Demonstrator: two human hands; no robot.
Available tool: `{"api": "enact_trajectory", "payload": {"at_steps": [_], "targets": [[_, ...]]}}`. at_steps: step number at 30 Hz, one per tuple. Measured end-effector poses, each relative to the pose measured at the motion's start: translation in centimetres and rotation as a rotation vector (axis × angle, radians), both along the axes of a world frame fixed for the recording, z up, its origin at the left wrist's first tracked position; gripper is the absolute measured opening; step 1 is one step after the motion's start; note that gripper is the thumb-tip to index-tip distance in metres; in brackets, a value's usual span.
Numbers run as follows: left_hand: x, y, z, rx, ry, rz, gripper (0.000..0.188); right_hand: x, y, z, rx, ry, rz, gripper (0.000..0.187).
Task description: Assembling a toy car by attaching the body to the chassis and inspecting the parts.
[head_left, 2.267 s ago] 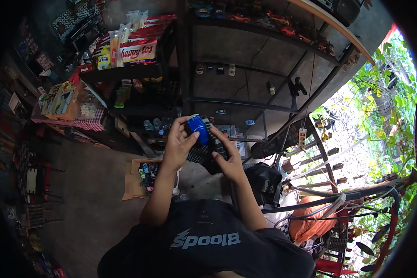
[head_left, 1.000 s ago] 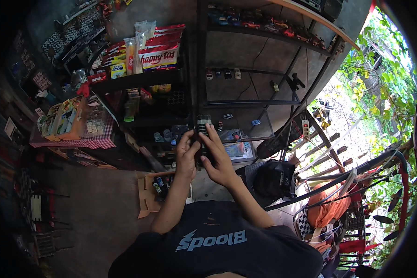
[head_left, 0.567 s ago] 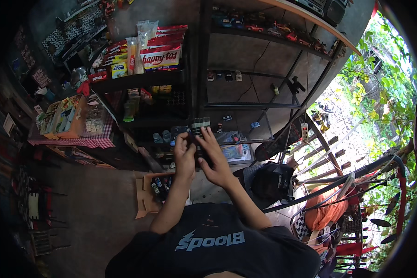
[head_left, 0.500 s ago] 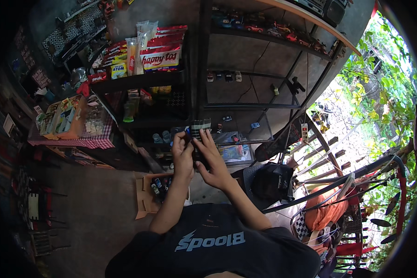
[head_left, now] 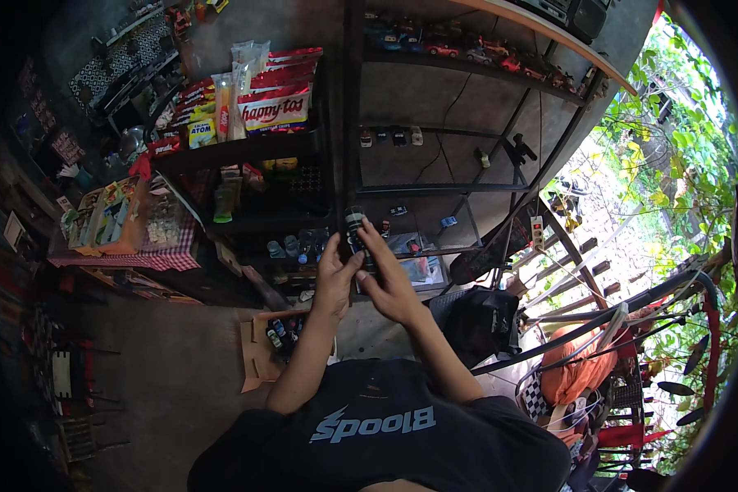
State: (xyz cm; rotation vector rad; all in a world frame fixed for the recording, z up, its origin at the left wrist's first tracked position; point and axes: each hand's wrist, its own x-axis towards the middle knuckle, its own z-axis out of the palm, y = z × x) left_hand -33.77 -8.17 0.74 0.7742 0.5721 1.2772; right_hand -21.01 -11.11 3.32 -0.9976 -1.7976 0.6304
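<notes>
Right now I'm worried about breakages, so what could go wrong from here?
The left hand and right hand largely cover the dark, pale-striped cloth, so anything held in it might slip unnoticed. The open brown cardboard box shows beside the left forearm, so something dropped could perhaps strike the small multicoloured items inside.

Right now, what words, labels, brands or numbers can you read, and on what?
I don't copy wording, but:
Red-and-white snack bag: large, legible print.
Yellow packet: legible print.
Black shirt: pale, upside-down lettering, legible.
Dark sign: too blurred.
Held object: too small to tell.
</notes>
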Motion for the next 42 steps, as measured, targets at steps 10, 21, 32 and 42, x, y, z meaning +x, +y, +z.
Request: {"api": "enact_trajectory", "payload": {"at_steps": [10, 21, 32, 42], "targets": [[0.5, 0.4, 0.4, -0.078, 0.120, 0.073, 0.050, -0.1, 0.4, -1.3, 0.003, 0.052, -0.063, 0.068], [0.1, 0.6, -0.6, -0.020, 0.048, 0.066, 0.040, -0.4, 0.4, -0.6, -0.021, 0.045, -0.052, 0.064], [-0.9, -0.4, -1.7, 0.137, 0.169, 0.066, 0.032, -0.3, 0.4, 0.4, -0.065, 0.127, -0.023, 0.063], [-1.8, 0.2, -2.2, 0.116, 0.167, 0.259, 0.029, -3.2, -2.2, 0.6, 0.104, -0.147, -0.096, 0.068]]}}
